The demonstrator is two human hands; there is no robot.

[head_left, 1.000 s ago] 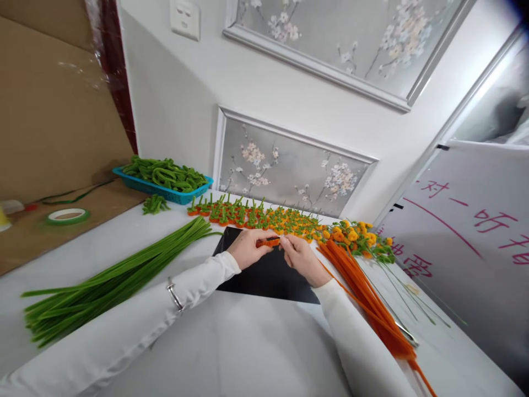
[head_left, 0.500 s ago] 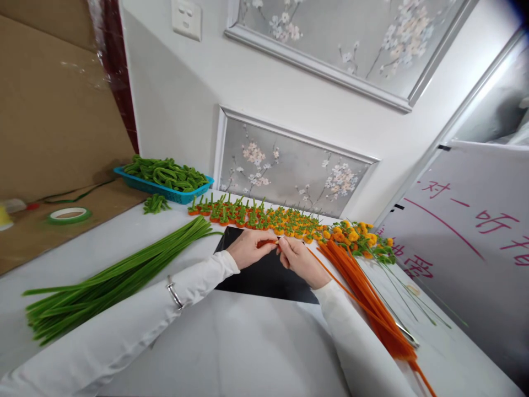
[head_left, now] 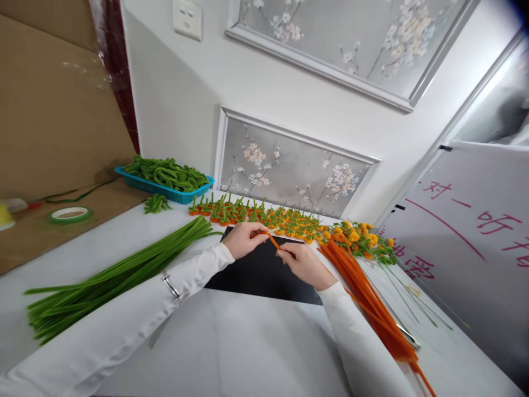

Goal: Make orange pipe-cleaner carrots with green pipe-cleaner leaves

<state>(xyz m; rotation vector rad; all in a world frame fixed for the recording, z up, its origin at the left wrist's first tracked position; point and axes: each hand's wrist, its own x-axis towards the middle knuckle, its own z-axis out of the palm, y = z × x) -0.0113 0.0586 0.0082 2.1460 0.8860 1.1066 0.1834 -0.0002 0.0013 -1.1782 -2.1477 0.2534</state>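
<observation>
An orange pipe cleaner (head_left: 273,241) stretches over a black mat (head_left: 256,278), pinched at both sides. My left hand (head_left: 242,240) grips its upper end between thumb and fingers, where a small pale tip pokes out. Lower and to the right, my right hand (head_left: 306,266) pinches the same pipe cleaner. Beside my right forearm lies a bundle of orange pipe cleaners (head_left: 367,303). A long bundle of green pipe cleaners (head_left: 119,275) rests left of my left hand. Just beyond my hands stand rows of small orange and green pieces (head_left: 252,214).
At the back left sits a blue basket (head_left: 177,196) of curled green pieces, near a roll of green tape (head_left: 70,215). Yellow-orange pompom flowers (head_left: 353,237) pile up at the back right. A metal tool (head_left: 408,335) lies partly under the orange bundle.
My hands have drawn apart a little, my right hand moving down and right. A short length of the orange pipe cleaner now shows between them.
</observation>
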